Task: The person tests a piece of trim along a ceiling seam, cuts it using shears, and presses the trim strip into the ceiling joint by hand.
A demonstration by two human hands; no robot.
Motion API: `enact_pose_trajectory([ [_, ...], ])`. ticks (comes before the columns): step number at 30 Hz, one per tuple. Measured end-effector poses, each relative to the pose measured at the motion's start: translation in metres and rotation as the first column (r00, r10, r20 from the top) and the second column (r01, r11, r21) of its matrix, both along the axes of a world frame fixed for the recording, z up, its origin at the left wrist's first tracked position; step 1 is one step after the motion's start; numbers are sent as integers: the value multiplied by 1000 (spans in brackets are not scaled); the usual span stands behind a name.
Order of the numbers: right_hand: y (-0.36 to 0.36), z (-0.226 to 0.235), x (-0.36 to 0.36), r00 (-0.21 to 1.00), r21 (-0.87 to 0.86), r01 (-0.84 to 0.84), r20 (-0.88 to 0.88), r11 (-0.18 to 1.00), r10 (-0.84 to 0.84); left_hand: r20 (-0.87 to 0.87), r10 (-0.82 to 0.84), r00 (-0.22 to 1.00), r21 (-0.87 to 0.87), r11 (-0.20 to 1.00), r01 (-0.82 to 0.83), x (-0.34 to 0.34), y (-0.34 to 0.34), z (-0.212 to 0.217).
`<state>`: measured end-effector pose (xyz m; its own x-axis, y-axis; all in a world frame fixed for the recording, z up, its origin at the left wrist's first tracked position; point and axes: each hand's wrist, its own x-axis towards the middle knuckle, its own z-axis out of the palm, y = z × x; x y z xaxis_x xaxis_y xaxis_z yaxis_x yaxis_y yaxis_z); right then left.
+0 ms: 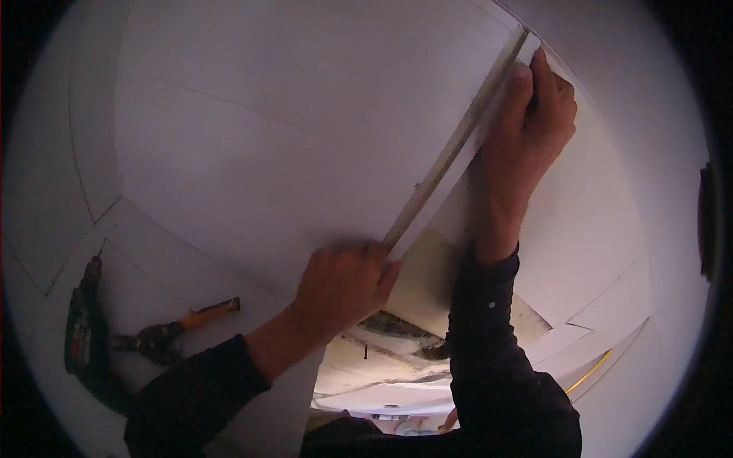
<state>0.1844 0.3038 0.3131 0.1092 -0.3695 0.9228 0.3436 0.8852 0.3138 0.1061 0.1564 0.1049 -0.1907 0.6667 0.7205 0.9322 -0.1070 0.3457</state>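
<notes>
Both dark-sleeved forearms reach up from the lower edge. The left hand [343, 282] is curled, its fingers closed over the lower end of a long metal straightedge [450, 156] lying slantwise on a large white board [267, 130]. The right hand [531, 126] presses the upper end, fingers bunched. Orange-handled snips [172, 332] and a power drill [82, 328] lie well apart at the left.

Two bare hands, left hand [340, 282] at six o'clock, right hand [527, 130] at two o'clock, both arms wore long dark sleeves, small pale button showed on right cuff.
</notes>
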Motion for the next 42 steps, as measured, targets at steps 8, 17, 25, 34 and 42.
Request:
enact_pose_trajectory([
  [8, -23, -43, 16, 975, -198, 183, 160, 963, -153, 117, -14, 993, 60, 998, 7, 7, 5, -1],
  [17, -35, -132, 14, 977, -401, 158, 197, 902, -84, 78, -28, 997, 1, 1000, 28, 5, 0, 2],
  [25, -40, -131, 13, 980, -343, 160, 166, 925, -108, 53, 19, 998, -99, 995, -14, -14, -13, 19],
  [34, -38, -132, 13, 976, -384, 179, 182, 906, -116, 24, -59, 998, 43, 997, 58, -21, -7, 11],
  [42, -40, -136, 29, 949, -459, 137, 314, 878, 16, 119, 22, 993, 36, 999, -27, -25, -9, 34],
])
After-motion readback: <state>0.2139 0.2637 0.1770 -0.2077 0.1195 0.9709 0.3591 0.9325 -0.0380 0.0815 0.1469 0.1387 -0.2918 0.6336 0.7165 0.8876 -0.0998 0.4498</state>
